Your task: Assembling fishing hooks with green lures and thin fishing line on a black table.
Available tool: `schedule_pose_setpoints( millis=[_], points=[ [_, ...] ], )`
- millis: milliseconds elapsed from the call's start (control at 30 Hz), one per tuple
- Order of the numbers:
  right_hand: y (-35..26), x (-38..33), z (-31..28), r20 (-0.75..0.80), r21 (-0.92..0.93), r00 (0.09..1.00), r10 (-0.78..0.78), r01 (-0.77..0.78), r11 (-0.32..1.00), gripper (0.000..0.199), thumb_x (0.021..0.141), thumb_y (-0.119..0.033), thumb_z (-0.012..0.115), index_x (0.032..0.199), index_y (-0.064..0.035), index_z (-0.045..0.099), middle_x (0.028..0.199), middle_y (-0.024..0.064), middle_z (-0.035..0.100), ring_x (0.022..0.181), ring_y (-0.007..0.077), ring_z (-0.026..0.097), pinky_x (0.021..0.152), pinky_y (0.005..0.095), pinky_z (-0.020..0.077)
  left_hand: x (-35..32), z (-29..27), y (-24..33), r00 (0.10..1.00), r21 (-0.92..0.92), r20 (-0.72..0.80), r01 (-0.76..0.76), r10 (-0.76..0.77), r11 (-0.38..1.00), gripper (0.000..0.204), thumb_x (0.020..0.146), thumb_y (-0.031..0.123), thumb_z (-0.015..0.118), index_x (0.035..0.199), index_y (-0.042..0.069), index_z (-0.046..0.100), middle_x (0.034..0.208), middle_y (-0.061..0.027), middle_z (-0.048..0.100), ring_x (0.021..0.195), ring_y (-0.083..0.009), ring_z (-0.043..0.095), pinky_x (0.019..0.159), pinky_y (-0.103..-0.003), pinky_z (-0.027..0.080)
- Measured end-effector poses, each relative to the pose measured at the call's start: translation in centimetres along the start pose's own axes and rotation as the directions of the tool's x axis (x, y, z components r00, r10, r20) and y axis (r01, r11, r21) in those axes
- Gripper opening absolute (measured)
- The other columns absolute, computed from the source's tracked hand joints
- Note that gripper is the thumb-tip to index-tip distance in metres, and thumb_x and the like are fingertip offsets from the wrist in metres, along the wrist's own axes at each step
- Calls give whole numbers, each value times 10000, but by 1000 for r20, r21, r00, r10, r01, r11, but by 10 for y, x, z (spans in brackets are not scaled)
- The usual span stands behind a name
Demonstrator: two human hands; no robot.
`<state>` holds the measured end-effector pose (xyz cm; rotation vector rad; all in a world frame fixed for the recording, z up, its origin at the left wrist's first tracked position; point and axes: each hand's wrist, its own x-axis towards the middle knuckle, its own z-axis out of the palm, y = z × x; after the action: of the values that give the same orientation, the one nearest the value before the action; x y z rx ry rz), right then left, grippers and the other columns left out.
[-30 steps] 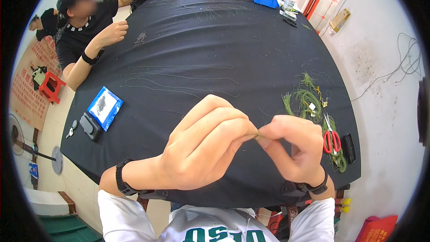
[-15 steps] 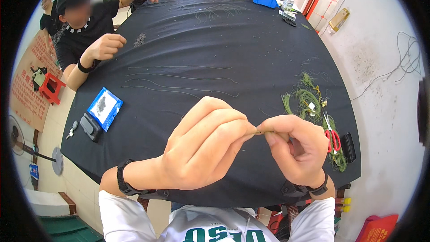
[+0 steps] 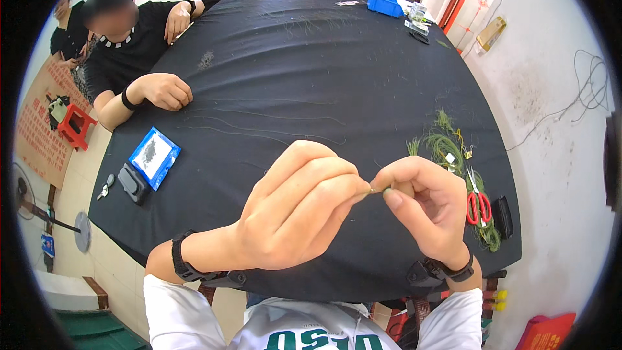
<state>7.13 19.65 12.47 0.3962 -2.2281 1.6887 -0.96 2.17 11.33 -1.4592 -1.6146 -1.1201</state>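
Note:
Over the near middle of the black-covered table, my left hand is closed in a pinch, its fingertips on something tiny and yellowish. My right hand meets it there, thumb and forefinger also curled into a pinch, with a small dark green bit showing between them. What they grip is too small to name. Several thin green threads lie stretched out on the cloth beyond my left hand. Close to my right hand are bundles of green thread with small white tags, and scissors with red handles resting on one bundle.
A blue-edged packet, a dark grey case and keys lie at the left edge. A black case sits at the right edge. Across on the left, a co-worker's hand rests on the table. A blue bin stands far back.
My right thumb and forefinger have shifted and spread slightly; my left hand has hardly moved. The co-worker's nearer hand has lowered to the cloth, and the other has drawn back to the table's edge.

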Motion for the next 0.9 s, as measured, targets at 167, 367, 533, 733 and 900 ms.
schedule_pose_setpoints(
  millis=[167,367,533,733,900],
  points=[
    [-2,-1,-3,0,-26,999,42,-42,999,82,820,3,632,899,-14,641,523,-85,398,479,-19,288,447,180,186,-1,5,1,1000,-31,-1,5,-5,1000,259,632,-92,714,860,-15,618,808,-122,621,700,-260,577,603,-313,475],
    [0,0,-4,-23,-69,1000,2,-3,998,55,827,-1,631,878,-20,636,520,-83,416,473,-18,291,447,183,187,0,7,-3,996,-140,6,88,-88,986,237,640,-72,726,844,-7,622,816,-117,618,710,-257,574,617,-315,471],
    [5,5,1,-10,31,993,119,-118,992,50,855,-28,608,899,-7,620,570,-36,524,492,-7,436,452,173,291,-1,4,-8,985,-167,52,173,-166,971,173,683,-61,694,826,4,622,805,-100,615,718,-230,570,623,-292,458],
    [21,14,-1,75,-29,988,138,-136,990,52,850,-48,622,883,-8,627,630,-19,568,543,14,519,479,166,367,-10,3,-19,905,-240,182,420,-384,875,105,758,-23,665,849,16,632,826,-84,625,729,-167,578,638,-269,463],
    [30,22,7,142,-60,970,195,-189,980,58,847,-55,616,864,-4,638,644,-5,603,539,28,542,478,175,394,-18,-8,-22,822,-247,265,563,-503,789,71,794,15,654,860,5,632,832,-71,625,747,-133,579,671,-260,462]
  ],
)
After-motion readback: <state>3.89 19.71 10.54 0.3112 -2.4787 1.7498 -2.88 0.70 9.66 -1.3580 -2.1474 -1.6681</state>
